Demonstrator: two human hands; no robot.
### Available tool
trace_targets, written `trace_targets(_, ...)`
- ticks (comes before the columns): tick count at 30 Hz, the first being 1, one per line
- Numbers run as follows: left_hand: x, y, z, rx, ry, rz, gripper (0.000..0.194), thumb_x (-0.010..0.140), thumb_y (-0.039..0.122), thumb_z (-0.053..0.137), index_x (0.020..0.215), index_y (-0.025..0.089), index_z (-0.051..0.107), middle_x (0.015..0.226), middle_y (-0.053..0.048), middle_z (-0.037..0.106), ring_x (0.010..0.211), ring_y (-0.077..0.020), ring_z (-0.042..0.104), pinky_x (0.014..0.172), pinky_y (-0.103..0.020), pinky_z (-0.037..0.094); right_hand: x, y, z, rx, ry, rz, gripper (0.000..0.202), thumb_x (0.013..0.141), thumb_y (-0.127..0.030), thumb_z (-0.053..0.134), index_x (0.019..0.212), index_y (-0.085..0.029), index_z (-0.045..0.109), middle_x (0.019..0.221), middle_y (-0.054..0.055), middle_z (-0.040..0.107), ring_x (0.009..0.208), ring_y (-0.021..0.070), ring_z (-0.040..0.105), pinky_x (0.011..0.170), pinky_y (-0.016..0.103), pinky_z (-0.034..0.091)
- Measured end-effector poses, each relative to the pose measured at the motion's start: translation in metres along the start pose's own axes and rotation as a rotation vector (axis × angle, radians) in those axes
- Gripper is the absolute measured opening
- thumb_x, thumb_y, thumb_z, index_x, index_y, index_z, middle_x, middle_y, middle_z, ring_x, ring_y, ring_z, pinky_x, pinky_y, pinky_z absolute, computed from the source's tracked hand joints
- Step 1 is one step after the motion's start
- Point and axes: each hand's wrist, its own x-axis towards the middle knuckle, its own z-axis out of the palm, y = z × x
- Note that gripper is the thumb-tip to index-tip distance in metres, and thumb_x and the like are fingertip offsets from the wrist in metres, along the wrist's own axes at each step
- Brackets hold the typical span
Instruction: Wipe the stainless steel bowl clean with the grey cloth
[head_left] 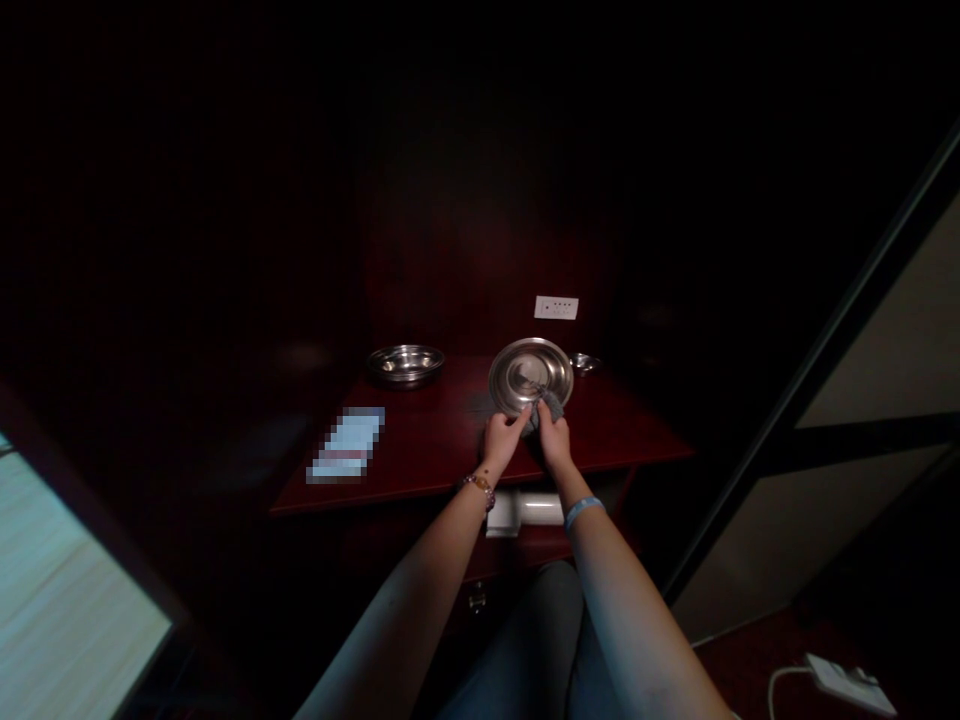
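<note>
A round steel dish [559, 372] is tilted up above the dark red desk, its shiny hollow side facing me. My left hand [507, 438] grips the dish's near rim, thumb on top. My right hand [553, 436] is closed around a grey cloth [553, 404], which lies against the near rim and inner side of the dish. On the desk to the left stand nested steel dishes [406, 366]; how many, I cannot tell. Behind the held dish at the right sits a small steel bowl [585, 364], partly hidden.
The dark red desk [420, 450] has a blurred-out flat item [346, 446] near its left edge. A white socket panel [556, 307] is on the back wall. Under the desktop lies a white roll [541, 509]. A power strip [851, 684] with a cable rests on the floor at right.
</note>
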Motion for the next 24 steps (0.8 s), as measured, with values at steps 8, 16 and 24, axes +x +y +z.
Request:
trace_targets(8,0.003,0.0,0.003,-0.15,-0.025,-0.036,0.041,0.075,0.049,0.062,0.057,0.013,0.065,0.054,-0.004,0.062,0.052,-0.0141,0.054,0.051,-0.023,0.036,0.001,0.0,0.002,0.064,-0.046,-0.009,0.05,0.078,-0.058,0.057,0.099,-0.014,0.073,0.081,0.008,0.074,0.09,0.024,0.068,0.079,0.028,0.049)
trace_targets(16,0.001,0.008,-0.003,-0.229,0.216,-0.021,0.04,0.081,0.048,0.056,0.057,0.016,0.056,0.058,-0.001,0.059,0.056,-0.0122,0.051,0.053,-0.022,0.037,0.0,0.0,0.006,0.023,-0.041,-0.039,0.05,0.078,-0.059,0.056,0.091,-0.014,0.074,0.088,0.01,0.075,0.089,0.0243,0.068,0.077,0.029,0.049)
trace_targets(24,-0.002,0.01,-0.005,-0.189,0.174,-0.003,0.042,0.079,0.054,0.058,0.059,0.017,0.055,0.056,0.001,0.055,0.061,-0.0123,0.052,0.057,-0.021,0.039,-0.002,-0.002,0.001,0.012,0.032,-0.029,0.049,0.08,-0.057,0.054,0.092,-0.014,0.074,0.085,0.011,0.075,0.089,0.0262,0.069,0.077,0.03,0.049)
